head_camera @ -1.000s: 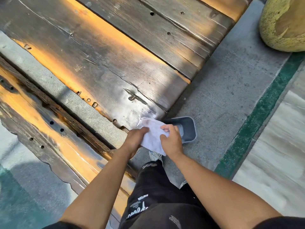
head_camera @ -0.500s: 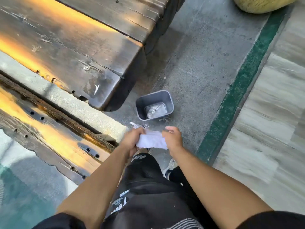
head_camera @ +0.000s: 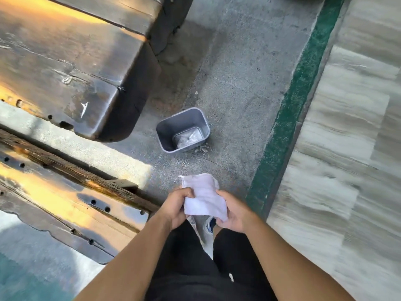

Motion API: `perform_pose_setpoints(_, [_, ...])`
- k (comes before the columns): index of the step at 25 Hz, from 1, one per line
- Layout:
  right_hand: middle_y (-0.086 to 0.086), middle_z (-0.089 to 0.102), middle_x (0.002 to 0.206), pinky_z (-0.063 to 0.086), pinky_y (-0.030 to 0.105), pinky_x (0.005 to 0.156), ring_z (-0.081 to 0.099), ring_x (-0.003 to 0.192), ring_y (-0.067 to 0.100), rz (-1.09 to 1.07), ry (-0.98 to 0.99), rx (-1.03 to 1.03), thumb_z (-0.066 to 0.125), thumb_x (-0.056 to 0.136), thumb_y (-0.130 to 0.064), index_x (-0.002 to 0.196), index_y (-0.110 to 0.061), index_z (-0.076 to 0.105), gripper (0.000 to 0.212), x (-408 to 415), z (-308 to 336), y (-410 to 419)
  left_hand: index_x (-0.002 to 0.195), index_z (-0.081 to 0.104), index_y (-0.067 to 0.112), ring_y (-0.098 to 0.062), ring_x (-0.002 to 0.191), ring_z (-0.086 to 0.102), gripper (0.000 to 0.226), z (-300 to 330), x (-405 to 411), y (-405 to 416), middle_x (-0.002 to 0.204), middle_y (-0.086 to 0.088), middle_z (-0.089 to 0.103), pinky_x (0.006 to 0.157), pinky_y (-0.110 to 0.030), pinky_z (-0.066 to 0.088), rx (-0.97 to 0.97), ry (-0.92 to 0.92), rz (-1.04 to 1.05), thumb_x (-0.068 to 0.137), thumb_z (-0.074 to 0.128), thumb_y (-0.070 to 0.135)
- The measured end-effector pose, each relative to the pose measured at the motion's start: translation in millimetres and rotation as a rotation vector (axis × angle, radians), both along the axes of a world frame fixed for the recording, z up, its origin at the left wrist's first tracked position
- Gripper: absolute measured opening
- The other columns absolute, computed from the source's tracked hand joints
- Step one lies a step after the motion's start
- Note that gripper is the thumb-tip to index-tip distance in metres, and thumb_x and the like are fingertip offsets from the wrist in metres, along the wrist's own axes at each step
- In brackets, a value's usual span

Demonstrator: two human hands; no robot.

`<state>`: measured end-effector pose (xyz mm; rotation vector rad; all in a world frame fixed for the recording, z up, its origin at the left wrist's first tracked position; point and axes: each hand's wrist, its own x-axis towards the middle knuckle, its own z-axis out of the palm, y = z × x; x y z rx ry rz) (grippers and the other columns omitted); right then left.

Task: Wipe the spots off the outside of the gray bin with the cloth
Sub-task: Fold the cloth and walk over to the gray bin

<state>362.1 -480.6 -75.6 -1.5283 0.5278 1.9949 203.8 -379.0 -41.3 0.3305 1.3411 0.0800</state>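
Observation:
A small gray bin stands upright on the concrete floor, its mouth facing up, and I see down into it. A white cloth is held between both hands, below the bin in the frame and apart from it. My left hand grips the cloth's left edge. My right hand holds its right side from below. Neither hand touches the bin.
A dark worn wooden bench fills the upper left, its corner close to the bin. A second wooden plank lies at the lower left. A green stripe borders pale tiles on the right. Small rubble lies beside the bin. My legs are below.
The view has shifted so the bench slid up and left and the whole bin shows. Both hands, holding the cloth, have drawn away from the bin, which earlier sat partly behind the cloth.

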Motion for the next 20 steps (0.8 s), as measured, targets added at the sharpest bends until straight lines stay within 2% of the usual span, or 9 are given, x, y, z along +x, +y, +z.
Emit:
perform_pose_setpoints(3, [0.007, 0.078, 0.094, 0.056, 0.032, 0.061, 0.074, 0.074, 0.021, -0.072, -0.043, 0.118, 0.061, 0.097, -0.028, 0.112, -0.015, 0.072, 0.022, -12, -19, -2, 0.096, 0.066, 0.005, -0.030, 0.072, 0.067, 0.038, -26, -10, 3, 0.080, -0.016, 0.068, 0.062, -0.034, 0.057, 0.010, -0.057, -0.002, 0.070, 0.042, -0.010])
perform_pose_setpoints(5, [0.009, 0.077, 0.112, 0.059, 0.046, 0.082, 0.074, 0.100, 0.030, -0.083, -0.206, 0.174, 0.065, 0.094, -0.016, 0.122, -0.022, 0.068, 0.029, -21, -42, 3, 0.108, 0.064, 0.003, -0.032, 0.078, 0.069, 0.051, -57, -19, 8, 0.088, -0.018, 0.068, 0.065, -0.037, 0.059, 0.025, -0.070, -0.039, 0.064, 0.043, -0.013])
perform_pose_setpoints(6, [0.007, 0.077, 0.113, 0.057, 0.050, 0.089, 0.073, 0.104, 0.032, -0.095, -0.300, 0.179, 0.066, 0.092, -0.012, 0.121, -0.027, 0.068, 0.033, -27, -51, 6, 0.113, 0.064, 0.001, -0.032, 0.077, 0.070, 0.055, -73, -23, 10, 0.091, -0.018, 0.069, 0.063, -0.037, 0.060, 0.014, -0.066, -0.074, 0.064, 0.043, -0.014])
perform_pose_setpoints(8, [0.000, 0.078, 0.111, 0.056, 0.054, 0.093, 0.072, 0.104, 0.030, -0.097, -0.458, 0.192, 0.067, 0.087, -0.011, 0.115, -0.037, 0.068, 0.038, -36, -70, 11, 0.112, 0.067, -0.001, -0.030, 0.074, 0.074, 0.051, -102, -29, 13, 0.095, -0.019, 0.073, 0.060, -0.038, 0.062, -0.004, -0.056, -0.137, 0.072, 0.041, -0.020])
perform_pose_setpoints(10, [-0.008, 0.078, 0.107, 0.059, 0.052, 0.091, 0.073, 0.100, 0.024, 0.016, -0.623, 0.241, 0.067, 0.081, -0.021, 0.114, -0.044, 0.068, 0.041, -46, -94, 16, 0.118, 0.067, 0.000, -0.032, 0.081, 0.076, 0.053, -129, -34, 16, 0.108, -0.024, 0.074, 0.067, -0.042, 0.065, -0.010, -0.087, -0.144, 0.078, 0.040, -0.023])
perform_pose_setpoints(13, [-0.011, 0.075, 0.102, 0.062, 0.043, 0.079, 0.072, 0.092, 0.019, 0.227, -0.826, 0.334, 0.063, 0.087, -0.018, 0.128, -0.034, 0.063, 0.045, -61, -122, 28, 0.131, 0.059, 0.000, -0.033, 0.087, 0.074, 0.056, -174, -39, 17, 0.120, -0.027, 0.071, 0.067, -0.041, 0.064, -0.004, -0.121, -0.106, 0.082, 0.040, -0.021])
perform_pose_setpoints(15, [-0.012, 0.072, 0.104, 0.060, 0.037, 0.077, 0.070, 0.091, 0.016, 0.312, -0.925, 0.371, 0.061, 0.090, -0.014, 0.133, -0.033, 0.060, 0.047, -70, -138, 36, 0.135, 0.055, -0.003, -0.032, 0.086, 0.074, 0.052, -197, -37, 15, 0.110, -0.023, 0.073, 0.068, -0.038, 0.062, -0.009, -0.132, -0.082, 0.085, 0.044, -0.011])
perform_pose_setpoints(17, [-0.007, 0.069, 0.116, 0.058, 0.038, 0.085, 0.067, 0.099, 0.017, 0.421, -0.954, 0.427, 0.061, 0.089, -0.022, 0.138, -0.039, 0.054, 0.052, -78, -156, 43, 0.133, 0.058, -0.005, -0.030, 0.087, 0.073, 0.044, -216, -34, 13, 0.104, -0.019, 0.074, 0.072, -0.036, 0.061, -0.011, -0.149, -0.053, 0.092, 0.047, 0.007])
perform_pose_setpoints(20, [-0.009, 0.060, 0.122, 0.052, 0.036, 0.094, 0.060, 0.107, 0.013, 0.650, -0.893, 0.508, 0.062, 0.088, -0.033, 0.142, -0.039, 0.048, 0.057, -85, -187, 52, 0.104, 0.073, 0.008, -0.018, 0.075, 0.074, 0.039, -246, -27, 14, 0.086, -0.008, 0.077, 0.067, -0.028, 0.058, -0.053, -0.245, -0.001, 0.103, 0.044, 0.033])
